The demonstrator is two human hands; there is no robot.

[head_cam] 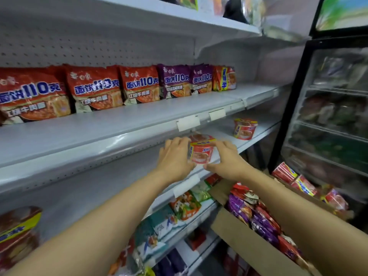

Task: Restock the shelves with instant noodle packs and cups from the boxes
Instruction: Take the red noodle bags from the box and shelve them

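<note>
A red noodle cup (201,150) stands at the front of the middle shelf (111,188). My left hand (175,158) holds its left side and my right hand (225,160) holds its right side, fingers curved round the cup. A second red cup (244,128) stands further right on the same shelf. A cardboard box (245,238) at lower right holds purple and red noodle packs (256,218). More red cups (302,183) lie behind it in another box.
The upper shelf (119,124) carries a row of red packs (93,87) and purple packs (175,80). A large cup (18,234) sits at far left. Mixed packs (185,204) fill the lower shelves. A glass-door cooler (330,108) stands at right.
</note>
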